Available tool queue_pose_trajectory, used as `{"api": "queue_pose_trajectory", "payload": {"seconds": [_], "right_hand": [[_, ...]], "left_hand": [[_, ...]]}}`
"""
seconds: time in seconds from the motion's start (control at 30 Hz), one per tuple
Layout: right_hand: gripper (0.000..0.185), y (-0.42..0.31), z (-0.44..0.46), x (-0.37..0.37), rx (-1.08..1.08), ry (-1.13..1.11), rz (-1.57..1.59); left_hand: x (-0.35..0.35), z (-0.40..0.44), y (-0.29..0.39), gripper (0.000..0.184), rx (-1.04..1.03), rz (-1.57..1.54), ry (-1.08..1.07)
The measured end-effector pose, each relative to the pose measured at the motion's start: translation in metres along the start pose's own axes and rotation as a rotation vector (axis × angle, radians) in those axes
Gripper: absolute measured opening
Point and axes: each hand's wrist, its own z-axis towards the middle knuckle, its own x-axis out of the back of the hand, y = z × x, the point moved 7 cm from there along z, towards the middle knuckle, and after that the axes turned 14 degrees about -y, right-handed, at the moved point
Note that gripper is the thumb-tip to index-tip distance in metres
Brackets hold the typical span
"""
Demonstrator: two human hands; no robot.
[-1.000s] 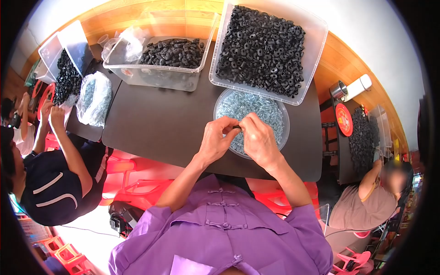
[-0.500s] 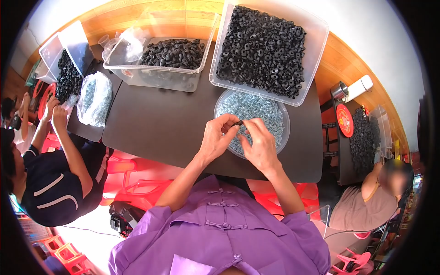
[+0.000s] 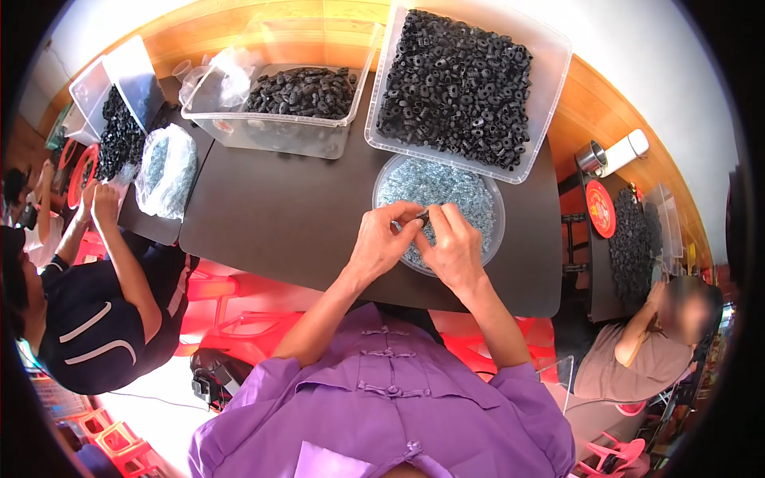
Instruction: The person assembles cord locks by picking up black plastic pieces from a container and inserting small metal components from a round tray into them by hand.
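Note:
My left hand [image 3: 381, 241] pinches a small black part [image 3: 423, 217] over the near left rim of a round tub. The fingertips of my right hand [image 3: 454, 248] close on the same part from the right. Beneath both hands the round tub [image 3: 496, 231] holds many small, clear bluish pieces [image 3: 434, 185]. Directly behind it, a large clear bin [image 3: 550, 103] is full of black ring-like parts [image 3: 454, 88]. To its left, another clear bin [image 3: 279, 135] contains longer black pieces [image 3: 303, 92] and a crumpled plastic bag [image 3: 231, 76].
The dark table [image 3: 271, 207] extends leftward to a plastic bag of bluish pieces [image 3: 166, 174]. At far left, a person [image 3: 100, 311] works near a black pile [image 3: 118, 135]. Another person [image 3: 637, 358] sits at right, by a red plate [image 3: 599, 209] and a steel cup [image 3: 590, 157].
My right hand first drew slightly back from the black part, its fingers parting, then came in on it again. My left hand stayed nearly in place, shifting slightly right.

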Motion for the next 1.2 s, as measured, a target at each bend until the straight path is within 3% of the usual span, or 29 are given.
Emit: {"api": "queue_pose_trajectory", "payload": {"seconds": [0.4,1.2], "right_hand": [[0.034,-0.001,0.000,-0.003,0.049,-0.070,-0.029],[0.023,0.000,-0.008,-0.013,0.075,-0.031,-0.054]], "left_hand": [[-0.002,0.003,-0.010,0.018,0.142,0.086,-0.163],[-0.004,0.001,-0.009,0.017,0.131,0.021,-0.117]]}}
